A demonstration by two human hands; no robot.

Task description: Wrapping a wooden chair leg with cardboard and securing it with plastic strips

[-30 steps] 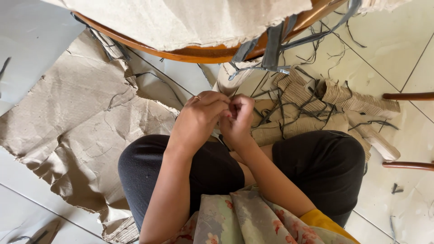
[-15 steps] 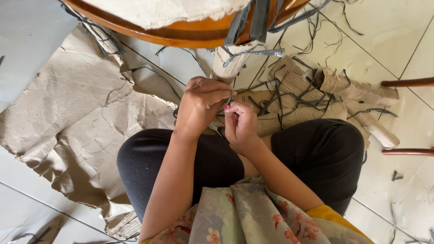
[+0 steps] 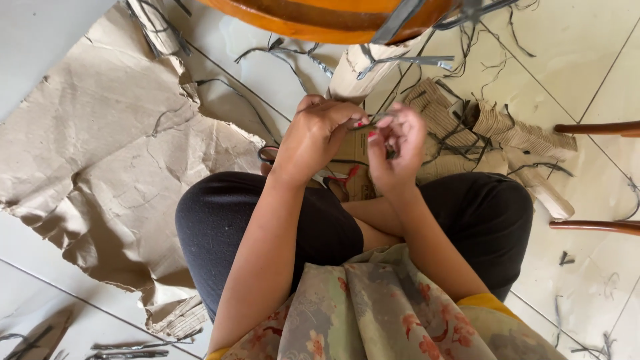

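Note:
I sit cross-legged on the tiled floor, both hands raised in front of my knees. My left hand [image 3: 319,137] pinches one end of a thin dark grey strip [image 3: 371,122] between thumb and fingertips. My right hand [image 3: 399,148] is curled around the other part of that strip, fingers blurred. More grey strips [image 3: 400,61] hang down from a round orange wooden rim [image 3: 313,25] just above the hands. Scissors with dark and red handles [image 3: 333,181] lie on the floor between my knees, partly hidden by my left wrist.
Torn brown paper [image 3: 100,153] covers the floor at left. Crumpled corrugated cardboard with loose grey strips [image 3: 480,133] lies at right. Two wooden furniture legs [image 3: 597,128] reach in from the right edge. Strip offcuts [image 3: 127,350] litter the tiles.
My hands have drawn a little apart, the right one shifting right with the strip. The view has tilted down, so the orange rim sits higher and less of the cloth above shows.

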